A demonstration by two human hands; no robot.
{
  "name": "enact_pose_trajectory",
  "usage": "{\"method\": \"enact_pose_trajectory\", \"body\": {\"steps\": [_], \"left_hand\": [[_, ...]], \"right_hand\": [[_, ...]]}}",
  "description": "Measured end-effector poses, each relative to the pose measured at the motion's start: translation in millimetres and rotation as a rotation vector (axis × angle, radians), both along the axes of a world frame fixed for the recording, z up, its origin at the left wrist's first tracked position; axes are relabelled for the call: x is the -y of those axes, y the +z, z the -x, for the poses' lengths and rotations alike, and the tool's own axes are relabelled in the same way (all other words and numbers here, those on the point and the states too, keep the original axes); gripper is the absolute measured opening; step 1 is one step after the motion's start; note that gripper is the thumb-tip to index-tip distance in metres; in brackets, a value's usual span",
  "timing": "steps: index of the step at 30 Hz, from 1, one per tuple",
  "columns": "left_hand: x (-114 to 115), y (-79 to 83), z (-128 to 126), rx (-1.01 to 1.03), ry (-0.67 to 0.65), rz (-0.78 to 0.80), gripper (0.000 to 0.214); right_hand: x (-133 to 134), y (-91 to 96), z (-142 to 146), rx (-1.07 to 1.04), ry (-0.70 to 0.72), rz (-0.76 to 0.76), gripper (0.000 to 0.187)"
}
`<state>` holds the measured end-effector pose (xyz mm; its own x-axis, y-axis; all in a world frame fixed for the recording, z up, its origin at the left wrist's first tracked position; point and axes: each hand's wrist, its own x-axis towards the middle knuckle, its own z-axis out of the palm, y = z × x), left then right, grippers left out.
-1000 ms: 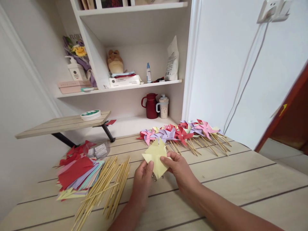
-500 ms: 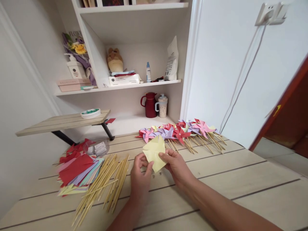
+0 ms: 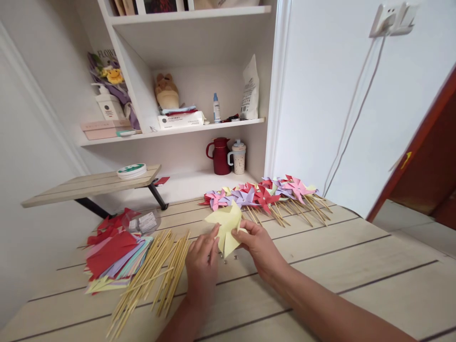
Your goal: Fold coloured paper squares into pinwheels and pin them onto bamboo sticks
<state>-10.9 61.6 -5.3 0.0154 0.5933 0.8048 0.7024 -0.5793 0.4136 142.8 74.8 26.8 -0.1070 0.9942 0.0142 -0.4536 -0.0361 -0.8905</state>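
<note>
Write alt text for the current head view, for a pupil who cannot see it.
A person's right hand pinches a pale yellow paper above a wooden table, with the left hand at its edge. Loose sticks and piled coloured sheets lie to the left; paper pinwheels lie beyond, in front of white shelves.

Pale yellow paper [image 3: 230, 222], slit and pointed, is held up.

The person's right grip [image 3: 259, 244] pinches yellow folded paper [image 3: 230, 225] above the table [image 3: 356, 263]; the left grip [image 3: 202, 256] touches its edge. Wooden sticks [image 3: 148, 266] lie left, colourful pinwheels [image 3: 265, 198] behind.
</note>
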Motion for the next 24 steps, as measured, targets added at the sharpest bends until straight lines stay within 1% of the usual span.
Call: {"method": "enact_pose_trajectory", "body": {"steps": [2, 4, 6, 8, 10, 12, 14, 15, 18, 21, 24], "left_hand": [[0, -0.3, 1, 0.011, 0.008, 0.026, 0.029], [2, -0.5, 0, 0.073, 0.007, 0.082, 0.026], [5, -0.5, -2, 0.219, -0.003, 0.161, 0.024], [7, 0.1, -4, 0.446, -0.035, 0.253, 0.033], [6, 1.0, -5, 0.688, -0.099, 0.334, 0.045], [3, 2.0, -4, 0.894, -0.198, 0.41, 0.052], [-2, 2.8, -2, 1.045, -0.32, 0.518, 0.059], [-3, 3.1, -1, 1.089, -0.38, 0.58, 0.061], [-5, 4.1, 1, 1.124, -0.542, 0.704, 0.053], [-1, 3.8, -1, 1.085, -0.656, 0.776, 0.046], [3, 0.5, -6, 1.007, -0.726, 0.822, 0.049]], "right_hand": [[2, -1.1, 1, 0.028, 0.006, -0.033, 0.026], [3, -1.4, 2, 0.047, 0.006, -0.055, 0.025], [4, -0.7, 2, 0.042, 0.003, -0.052, 0.025], [3, 0.7, 1, 0.011, -0.002, -0.019, 0.026], [1, 1.8, -1, -0.035, -0.007, 0.009, 0.028], [-1, 2.6, -5, -0.069, -0.003, 0.009, 0.03], [-2, 3.2, -8, -0.069, 0.039, 0.004, 0.033], [-3, 3.6, -9, -0.053, 0.073, 0.006, 0.034], [0, 5.1, -10, 0.02, 0.157, 0.021, 0.036], [3, 5.8, -7, 0.094, 0.156, 0.015, 0.033], [4, 4.4, -5, 0.147, 0.14, 0.006, 0.033]]}}
